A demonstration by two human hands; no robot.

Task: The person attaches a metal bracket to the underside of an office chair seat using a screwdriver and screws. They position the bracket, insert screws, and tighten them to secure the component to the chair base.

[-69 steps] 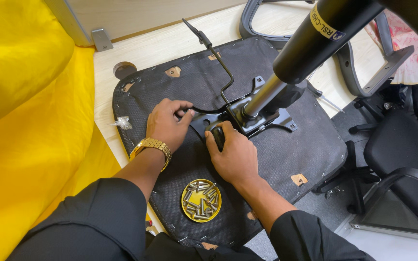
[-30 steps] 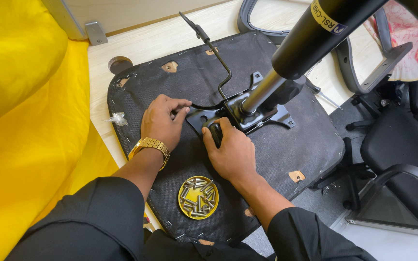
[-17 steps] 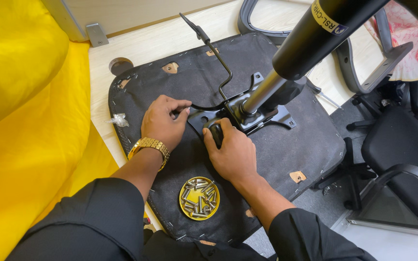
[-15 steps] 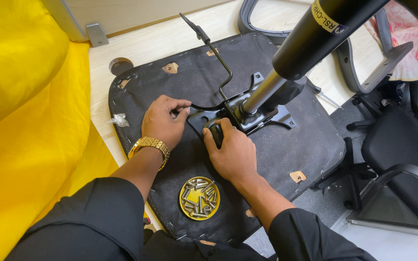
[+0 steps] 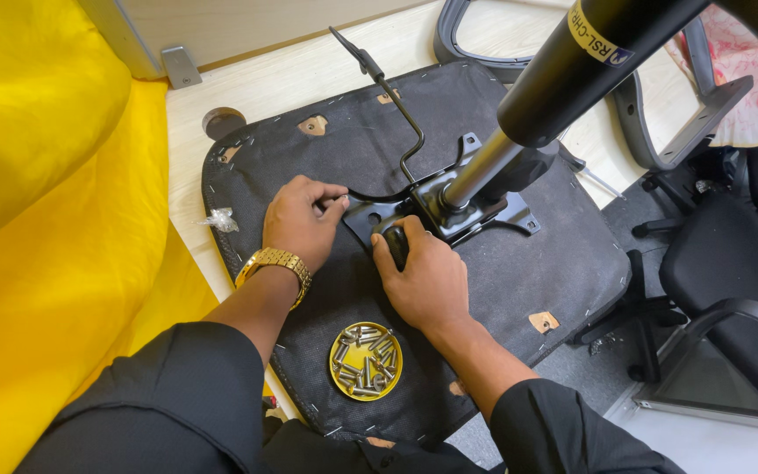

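Observation:
An upturned office chair seat, covered in black fabric, lies on a light wooden surface. A black metal mechanism plate sits on its middle, with a black gas cylinder rising from it toward the camera. My left hand, with a gold watch at the wrist, pinches something small at the plate's left corner; the item is hidden by my fingers. My right hand is closed around a black tool handle at the plate's front edge. A thin lever rod sticks out from the plate toward the back.
A round yellow tin holding several silver bolts rests on the seat near me. Yellow cloth covers the left side. Black chair armrests and other black chairs crowd the right. A small clear plastic bag lies at the seat's left edge.
Both hands stay at the plate with only tiny shifts. The view has moved slightly.

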